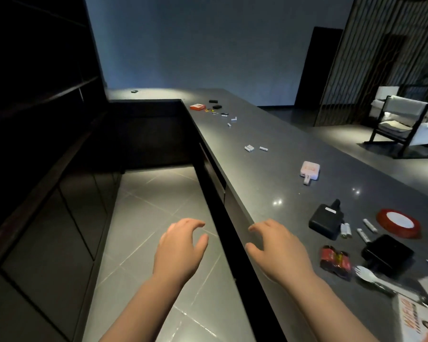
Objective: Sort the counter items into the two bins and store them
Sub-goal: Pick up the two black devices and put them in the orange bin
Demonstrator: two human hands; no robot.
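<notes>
Small items lie scattered along a long dark counter (269,174). Near me are a black charger (325,222), several white batteries (345,229), a roll of red tape (397,222), a second black adapter (388,254), a red battery pack (335,259) and a white plastic spork (371,275). Farther off lie a white plug adapter (309,171), more white batteries (249,148) and an orange box (197,107). My left hand (181,245) hovers over the floor, fingers loosely curled, holding nothing. My right hand (278,248) hovers at the counter's near edge, also empty. No bin is in view.
Dark cabinets (47,193) run along the left of a tiled aisle (158,218). Two black discs (216,106) lie at the counter's far end. A printed leaflet (415,319) sits at the bottom right. A chair (405,122) stands beyond the counter on the right.
</notes>
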